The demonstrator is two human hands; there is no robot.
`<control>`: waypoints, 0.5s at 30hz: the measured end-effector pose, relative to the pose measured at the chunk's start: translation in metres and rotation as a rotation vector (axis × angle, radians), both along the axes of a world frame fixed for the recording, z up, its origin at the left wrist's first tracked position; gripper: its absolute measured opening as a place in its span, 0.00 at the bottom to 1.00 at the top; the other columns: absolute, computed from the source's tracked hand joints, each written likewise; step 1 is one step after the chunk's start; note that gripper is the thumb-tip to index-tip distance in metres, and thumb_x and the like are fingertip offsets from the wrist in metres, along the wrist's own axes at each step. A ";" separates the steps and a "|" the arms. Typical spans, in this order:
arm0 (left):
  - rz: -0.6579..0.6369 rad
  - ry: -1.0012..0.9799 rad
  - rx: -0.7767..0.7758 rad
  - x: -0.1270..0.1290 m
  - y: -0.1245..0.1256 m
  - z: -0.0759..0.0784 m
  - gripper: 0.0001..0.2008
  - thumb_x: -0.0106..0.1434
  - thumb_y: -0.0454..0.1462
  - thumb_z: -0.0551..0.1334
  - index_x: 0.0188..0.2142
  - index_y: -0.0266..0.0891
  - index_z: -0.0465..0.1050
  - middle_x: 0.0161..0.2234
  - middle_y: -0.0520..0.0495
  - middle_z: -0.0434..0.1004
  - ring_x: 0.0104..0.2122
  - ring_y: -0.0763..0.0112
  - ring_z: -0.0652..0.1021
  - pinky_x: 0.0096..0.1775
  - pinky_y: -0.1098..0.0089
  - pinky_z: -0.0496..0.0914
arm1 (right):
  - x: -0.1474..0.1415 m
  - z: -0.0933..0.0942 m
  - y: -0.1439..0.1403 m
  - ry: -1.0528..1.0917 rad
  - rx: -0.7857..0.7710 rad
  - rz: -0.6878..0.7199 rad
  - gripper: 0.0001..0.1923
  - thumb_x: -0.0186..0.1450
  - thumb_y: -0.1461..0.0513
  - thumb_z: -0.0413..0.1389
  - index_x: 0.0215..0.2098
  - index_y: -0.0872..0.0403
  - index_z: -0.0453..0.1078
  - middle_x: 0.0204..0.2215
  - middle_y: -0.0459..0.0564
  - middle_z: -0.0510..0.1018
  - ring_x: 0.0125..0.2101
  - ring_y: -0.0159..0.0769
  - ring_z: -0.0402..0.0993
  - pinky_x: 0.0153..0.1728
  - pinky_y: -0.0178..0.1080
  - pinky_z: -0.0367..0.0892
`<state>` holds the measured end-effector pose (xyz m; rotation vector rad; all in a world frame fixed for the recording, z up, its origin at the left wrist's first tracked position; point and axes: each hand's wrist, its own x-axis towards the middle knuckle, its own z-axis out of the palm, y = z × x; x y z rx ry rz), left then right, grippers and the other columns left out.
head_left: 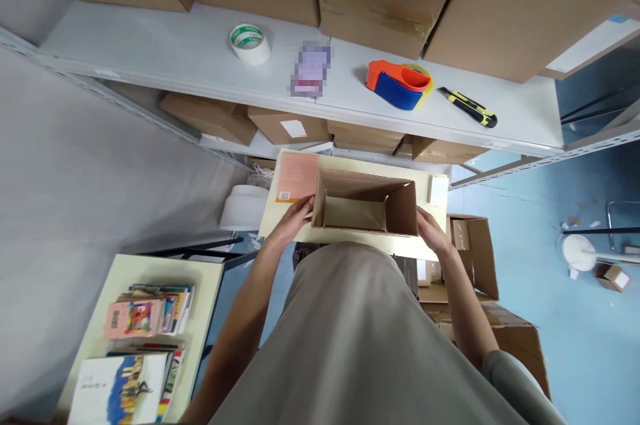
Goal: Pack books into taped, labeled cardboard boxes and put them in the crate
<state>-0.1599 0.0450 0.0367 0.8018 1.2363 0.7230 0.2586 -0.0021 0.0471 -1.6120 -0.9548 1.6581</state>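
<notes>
A small cardboard box (401,208) with its top open sits on a narrow cream table (350,161) right in front of me. My left hand (294,217) grips its left end, and my right hand (432,230) holds the right end, fingers against the outer walls. Inside, a pale surface shows at the bottom; I cannot tell whether it is the box's own floor or the tabletop. Just beyond my left hand lies a pink book (299,176) with a barcode. A small white item (439,190) rests at the table's right end.
The grey shelf (200,38) ahead carries a tape roll (249,44), a blurred purple item (311,69), a tape dispenser (399,84), a box cutter (469,107) and large cartons (377,5). Book stacks (133,318) lie on a side table at left. Open cartons (483,255) stand at right.
</notes>
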 end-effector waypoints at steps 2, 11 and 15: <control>0.101 0.036 0.046 0.002 -0.006 0.004 0.48 0.55 0.72 0.74 0.61 0.40 0.81 0.65 0.32 0.83 0.66 0.43 0.81 0.61 0.54 0.79 | -0.001 0.004 -0.004 0.018 0.000 0.011 0.46 0.66 0.29 0.67 0.68 0.50 0.80 0.56 0.58 0.89 0.55 0.55 0.84 0.57 0.52 0.80; 0.018 0.247 0.166 0.001 -0.026 0.040 0.45 0.61 0.68 0.74 0.63 0.39 0.81 0.66 0.32 0.82 0.64 0.41 0.83 0.65 0.47 0.78 | -0.006 0.012 -0.020 -0.049 0.057 0.061 0.43 0.70 0.27 0.61 0.68 0.45 0.80 0.63 0.54 0.87 0.62 0.56 0.82 0.64 0.55 0.78; -0.080 0.197 0.204 0.002 -0.031 0.045 0.49 0.62 0.60 0.77 0.75 0.43 0.70 0.75 0.33 0.72 0.70 0.39 0.78 0.65 0.46 0.80 | -0.007 0.016 -0.016 -0.084 0.054 0.066 0.46 0.69 0.26 0.62 0.69 0.46 0.79 0.65 0.57 0.85 0.64 0.59 0.80 0.65 0.57 0.79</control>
